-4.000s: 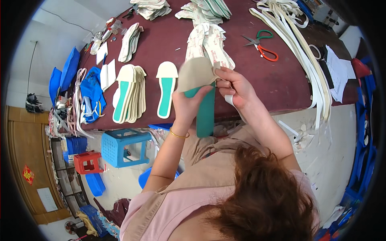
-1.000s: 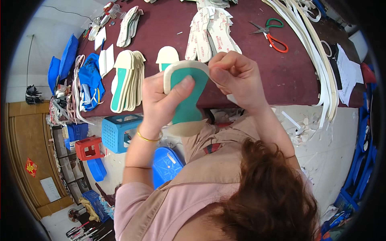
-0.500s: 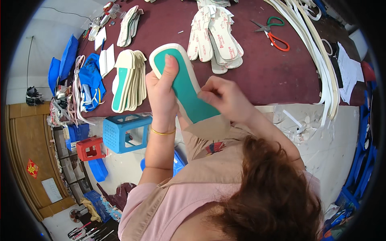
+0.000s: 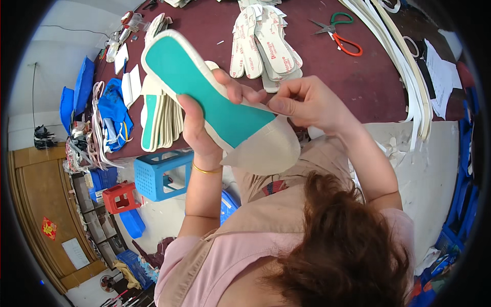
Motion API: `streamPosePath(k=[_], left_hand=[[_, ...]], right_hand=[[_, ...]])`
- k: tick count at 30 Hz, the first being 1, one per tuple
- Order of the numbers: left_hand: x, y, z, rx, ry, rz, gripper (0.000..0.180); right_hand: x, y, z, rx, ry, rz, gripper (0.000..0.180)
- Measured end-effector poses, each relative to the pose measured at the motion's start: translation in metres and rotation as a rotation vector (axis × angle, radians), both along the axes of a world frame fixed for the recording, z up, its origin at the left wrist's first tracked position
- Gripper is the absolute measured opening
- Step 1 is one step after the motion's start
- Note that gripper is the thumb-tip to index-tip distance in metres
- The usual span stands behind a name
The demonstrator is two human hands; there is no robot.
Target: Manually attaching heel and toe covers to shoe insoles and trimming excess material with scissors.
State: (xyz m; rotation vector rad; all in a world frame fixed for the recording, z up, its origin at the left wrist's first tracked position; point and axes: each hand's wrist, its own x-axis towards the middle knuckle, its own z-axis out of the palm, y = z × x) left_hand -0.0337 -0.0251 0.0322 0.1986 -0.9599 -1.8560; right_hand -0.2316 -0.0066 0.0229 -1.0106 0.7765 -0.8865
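Observation:
My left hand [image 4: 198, 137] grips a shoe insole [image 4: 204, 92], thumb at one edge and fingers wrapped over the other. The insole has a green middle, a white border and a beige heel piece [image 4: 268, 151]. It is tilted above the table's near edge, toe end up and left. At the insole's right edge, close to the heel piece, my right hand [image 4: 312, 102] pinches thumb and finger together on the border. Behind the insole, partly hidden by it, stands a row of similar green and white insoles [image 4: 164, 120].
Printed white insole pieces [image 4: 273, 43] lie piled on the dark red table [image 4: 353, 87]. Open scissors [image 4: 340, 37] with green and red handles lie to their right. Long white strips [image 4: 411, 71] hang over the right edge. Blue [image 4: 156, 176] and red stools [image 4: 121, 198] stand below left.
The insole has swung up and left, its toe end now overlapping the row of insoles. My left fingers have come over its far edge. My right hand has moved up and right.

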Motion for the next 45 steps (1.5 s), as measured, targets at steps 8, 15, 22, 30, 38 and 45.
streamPosePath(k=[8,15,22,30,38,45], left_hand=[[-0.020,-0.015,-0.025,0.544,0.228,-0.383,0.065],[0.050,-0.048,-0.055,0.760,0.577,0.058,0.048],[0.056,-0.025,-0.060,0.930,0.566,0.164,0.027],[0.051,-0.039,-0.045,0.957,0.526,0.362,0.023],[0.046,-0.042,-0.047,0.931,0.693,0.158,0.024],[0.037,-0.028,-0.054,0.758,0.697,-0.050,0.034]], right_hand=[[-0.008,-0.009,-0.005,0.187,0.248,0.289,0.024],[-0.109,-0.188,-0.059,-0.655,1.762,0.089,0.035],[-0.215,-0.196,-0.109,-0.392,1.826,0.181,0.039],[-0.070,-0.018,-0.073,-0.199,0.336,-0.520,0.034],[0.040,0.036,-0.077,0.039,-0.634,0.154,0.065],[0.042,0.013,-0.072,-0.065,-0.472,0.219,0.078]])
